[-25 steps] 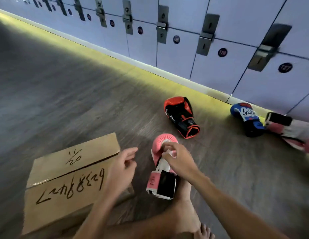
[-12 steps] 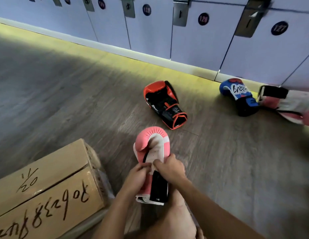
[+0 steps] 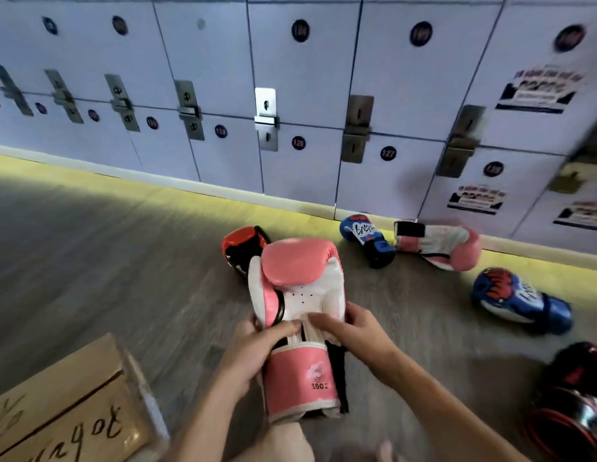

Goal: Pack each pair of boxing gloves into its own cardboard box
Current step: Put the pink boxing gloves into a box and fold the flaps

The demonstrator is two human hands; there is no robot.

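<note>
I hold a pink and white boxing glove upright in front of me, palm side facing me. My left hand grips its wrist on the left, and my right hand grips it on the right. Its mate, a second pink glove, lies on the floor by the lockers. A closed cardboard box with handwriting on top sits at the bottom left. A red and black glove lies partly hidden behind the held glove. Two blue gloves lie on the floor to the right.
A wall of pale numbered lockers runs across the back, above a yellow-lit floor strip. Another red and black glove lies at the right edge. My bare leg and foot show at the bottom, under the held glove.
The pink glove has come up off the floor and closer to me, now held in both hands. My view tilted up and turned right, bringing more gloves into sight.
</note>
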